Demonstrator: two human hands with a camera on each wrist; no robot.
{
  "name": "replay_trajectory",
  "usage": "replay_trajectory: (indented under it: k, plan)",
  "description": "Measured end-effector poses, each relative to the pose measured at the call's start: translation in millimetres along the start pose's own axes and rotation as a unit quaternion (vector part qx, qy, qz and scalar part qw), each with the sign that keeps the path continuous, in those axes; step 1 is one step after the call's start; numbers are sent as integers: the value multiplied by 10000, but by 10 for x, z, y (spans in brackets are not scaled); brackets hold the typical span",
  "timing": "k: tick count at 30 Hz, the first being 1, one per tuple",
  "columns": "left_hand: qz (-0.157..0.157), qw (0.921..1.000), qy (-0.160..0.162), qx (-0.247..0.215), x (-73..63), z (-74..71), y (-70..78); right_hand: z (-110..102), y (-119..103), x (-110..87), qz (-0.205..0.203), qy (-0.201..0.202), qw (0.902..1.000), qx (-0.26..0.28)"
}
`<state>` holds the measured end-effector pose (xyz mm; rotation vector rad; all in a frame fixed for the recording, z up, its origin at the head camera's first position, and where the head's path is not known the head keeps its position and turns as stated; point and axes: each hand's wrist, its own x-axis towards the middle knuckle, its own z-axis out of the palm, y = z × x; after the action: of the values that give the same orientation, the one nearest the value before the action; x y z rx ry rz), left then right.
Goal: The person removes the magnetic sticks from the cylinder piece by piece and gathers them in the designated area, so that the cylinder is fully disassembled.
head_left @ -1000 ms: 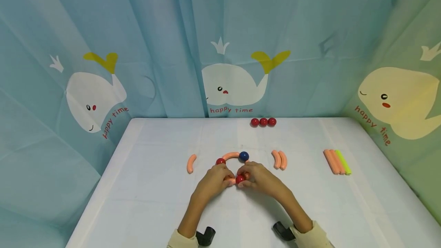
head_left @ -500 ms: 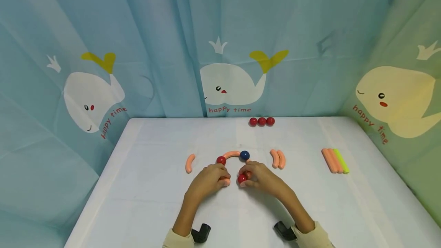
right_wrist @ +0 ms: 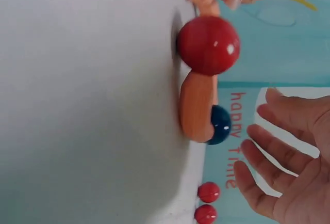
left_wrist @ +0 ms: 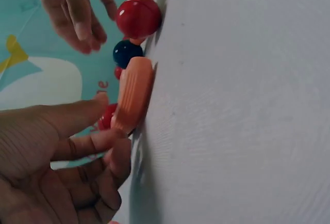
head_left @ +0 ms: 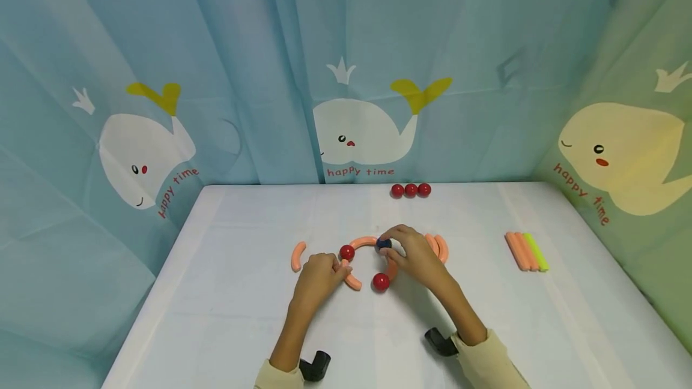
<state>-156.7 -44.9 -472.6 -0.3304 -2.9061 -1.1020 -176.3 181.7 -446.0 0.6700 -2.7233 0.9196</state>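
Note:
In the head view, curved orange rods and balls form a ring with a gap at the front. My left hand [head_left: 319,277] pinches the left curved rod [head_left: 353,283] near its upper end, by a red ball [head_left: 347,252]. A rear curved rod [head_left: 363,242] runs from that ball to a blue ball [head_left: 384,244]. My right hand [head_left: 413,254] is over the blue ball, partly covering it; in the right wrist view its fingers are spread and apart from it. The right curved rod [head_left: 391,269] leads down to another red ball [head_left: 381,282] at the gap.
Several red balls [head_left: 411,190] stand in a row at the table's back edge. A loose curved rod [head_left: 298,256] lies left, and two more curved rods [head_left: 442,249] lie right behind my right hand. Straight orange rods [head_left: 518,251] and a yellow-green rod [head_left: 536,251] lie farther right.
The left rod has separated from the front red ball, opening the gap. My right hand has let go of that ball and moved up over the blue one. My left hand has shifted slightly left.

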Motion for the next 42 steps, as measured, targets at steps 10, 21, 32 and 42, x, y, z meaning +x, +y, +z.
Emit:
replay_trajectory:
  k: [10,21,32,42]
  plan:
    - [-346,9992,176,-79,-34,73,0,142,206,142,160,-662,9976,-82]
    - [-760,9969,-51,-203,-6,86,42,-15,218,-48,144,-1116,9931,-314]
    - [-702,9974,-141,28,21,89,86,-185,-9,-334,479,-2183,9742,315]
    - [-327,9992,-226,-32,67,132,113,-341,-176,-289,808,-1801,9803,34]
